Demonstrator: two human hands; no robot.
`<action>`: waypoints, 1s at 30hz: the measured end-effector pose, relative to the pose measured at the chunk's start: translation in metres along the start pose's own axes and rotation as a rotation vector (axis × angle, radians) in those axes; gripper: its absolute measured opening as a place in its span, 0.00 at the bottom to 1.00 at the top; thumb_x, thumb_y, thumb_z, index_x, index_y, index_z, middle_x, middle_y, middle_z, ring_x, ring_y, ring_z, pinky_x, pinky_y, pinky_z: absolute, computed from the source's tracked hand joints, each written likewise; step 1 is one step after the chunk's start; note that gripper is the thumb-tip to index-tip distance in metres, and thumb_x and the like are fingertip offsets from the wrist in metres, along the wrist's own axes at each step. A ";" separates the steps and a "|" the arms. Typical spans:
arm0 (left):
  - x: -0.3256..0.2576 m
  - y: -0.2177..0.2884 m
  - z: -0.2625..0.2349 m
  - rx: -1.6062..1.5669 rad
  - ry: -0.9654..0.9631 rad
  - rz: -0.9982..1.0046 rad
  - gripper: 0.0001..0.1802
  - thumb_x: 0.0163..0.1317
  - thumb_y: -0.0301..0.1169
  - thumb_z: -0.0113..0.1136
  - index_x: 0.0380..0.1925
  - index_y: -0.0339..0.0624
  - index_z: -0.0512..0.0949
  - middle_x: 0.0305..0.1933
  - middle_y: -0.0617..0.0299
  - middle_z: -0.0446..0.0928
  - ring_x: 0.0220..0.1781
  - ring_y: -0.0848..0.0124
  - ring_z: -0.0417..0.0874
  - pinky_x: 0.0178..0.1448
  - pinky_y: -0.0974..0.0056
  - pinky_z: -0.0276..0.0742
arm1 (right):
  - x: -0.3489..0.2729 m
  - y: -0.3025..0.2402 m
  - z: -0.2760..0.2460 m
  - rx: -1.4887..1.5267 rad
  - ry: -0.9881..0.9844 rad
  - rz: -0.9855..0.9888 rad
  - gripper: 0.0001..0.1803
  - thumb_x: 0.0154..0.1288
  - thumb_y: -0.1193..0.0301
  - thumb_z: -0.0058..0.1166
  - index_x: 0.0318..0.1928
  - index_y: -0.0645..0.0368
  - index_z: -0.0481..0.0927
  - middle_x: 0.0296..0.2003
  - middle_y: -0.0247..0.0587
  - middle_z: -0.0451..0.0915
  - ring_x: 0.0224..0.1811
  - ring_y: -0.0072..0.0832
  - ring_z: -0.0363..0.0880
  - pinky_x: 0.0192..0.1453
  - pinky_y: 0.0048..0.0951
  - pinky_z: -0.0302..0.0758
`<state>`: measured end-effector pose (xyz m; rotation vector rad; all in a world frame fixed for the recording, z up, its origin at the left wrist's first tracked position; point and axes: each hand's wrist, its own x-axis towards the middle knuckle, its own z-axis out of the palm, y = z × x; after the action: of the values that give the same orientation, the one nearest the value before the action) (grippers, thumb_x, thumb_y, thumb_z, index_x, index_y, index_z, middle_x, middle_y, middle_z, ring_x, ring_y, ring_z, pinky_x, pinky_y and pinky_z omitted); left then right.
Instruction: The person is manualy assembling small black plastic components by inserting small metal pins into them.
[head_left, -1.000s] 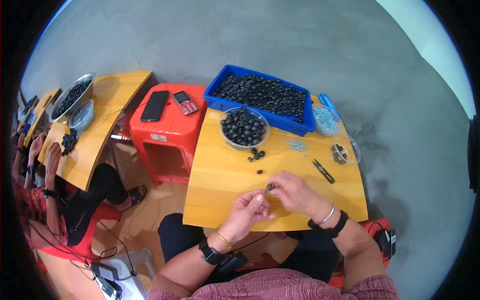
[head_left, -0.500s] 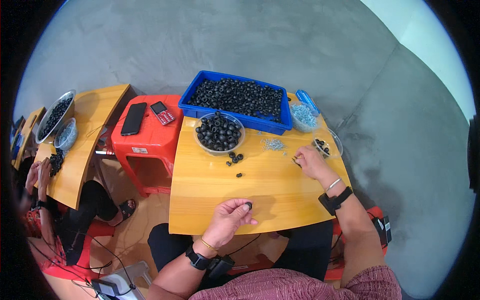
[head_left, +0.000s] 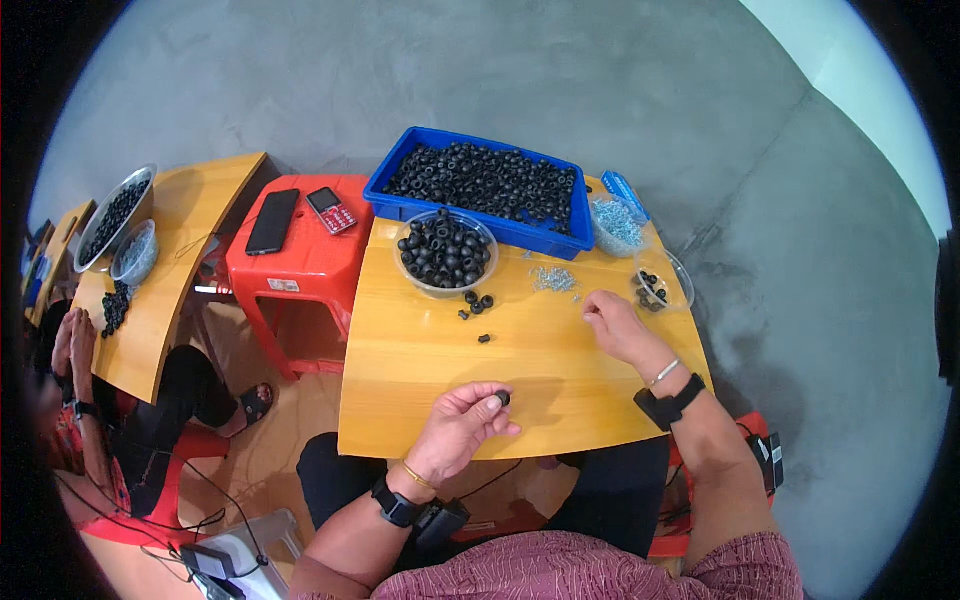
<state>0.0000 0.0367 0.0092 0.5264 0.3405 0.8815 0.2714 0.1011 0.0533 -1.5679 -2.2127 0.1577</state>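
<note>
Between the thumb and fingers of my left hand (head_left: 465, 425) is a small round black part (head_left: 503, 398), just above the table's near edge. My right hand (head_left: 618, 328) hovers over the right side of the table, thumb and fingers pinched together; what they hold, if anything, is hidden. Close by it lie a little pile of silvery screws (head_left: 553, 279) and a clear dish (head_left: 680, 282) with a few black parts. Several loose black parts (head_left: 484, 339) rest mid-table, in front of a clear bowl (head_left: 492, 268) full of round black parts.
At the back stands a blue tray (head_left: 580, 243) heaped with black parts, beside a clear tub of screws (head_left: 617, 222) and a blue box (head_left: 626, 194). A red stool (head_left: 300, 262) on the left carries two phones (head_left: 272, 222). Another person's hands (head_left: 73, 342) work at the far-left table.
My right hand has shifted slightly left and the dark piece seen at its fingertips no longer shows. My left hand keeps its grip on the black part. The view has tilted a little.
</note>
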 end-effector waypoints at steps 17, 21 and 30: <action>-0.001 0.001 -0.002 -0.096 -0.042 0.061 0.10 0.59 0.24 0.49 0.41 0.35 0.72 0.33 0.63 0.73 0.30 0.75 0.72 0.45 0.62 0.75 | -0.035 -0.112 0.019 1.390 -0.076 0.230 0.06 0.60 0.73 0.46 0.37 0.61 0.69 0.29 0.36 0.71 0.32 0.23 0.70 0.39 0.24 0.68; -0.001 0.000 -0.005 -0.095 -0.072 0.077 0.10 0.58 0.25 0.50 0.40 0.36 0.72 0.34 0.63 0.74 0.31 0.75 0.74 0.45 0.61 0.76 | -0.034 -0.120 0.019 1.467 -0.089 0.217 0.05 0.61 0.75 0.45 0.37 0.62 0.69 0.29 0.35 0.72 0.31 0.21 0.71 0.38 0.23 0.70; 0.000 0.001 -0.005 -0.101 -0.124 0.079 0.10 0.58 0.25 0.50 0.40 0.37 0.73 0.33 0.61 0.74 0.31 0.75 0.74 0.46 0.61 0.75 | -0.035 -0.123 0.021 1.277 -0.024 0.185 0.05 0.59 0.77 0.47 0.37 0.62 0.70 0.30 0.34 0.73 0.32 0.19 0.72 0.39 0.21 0.72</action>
<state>-0.0034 0.0384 0.0056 0.5007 0.1624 0.9334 0.1653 0.0280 0.0651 -0.9553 -1.3507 1.3203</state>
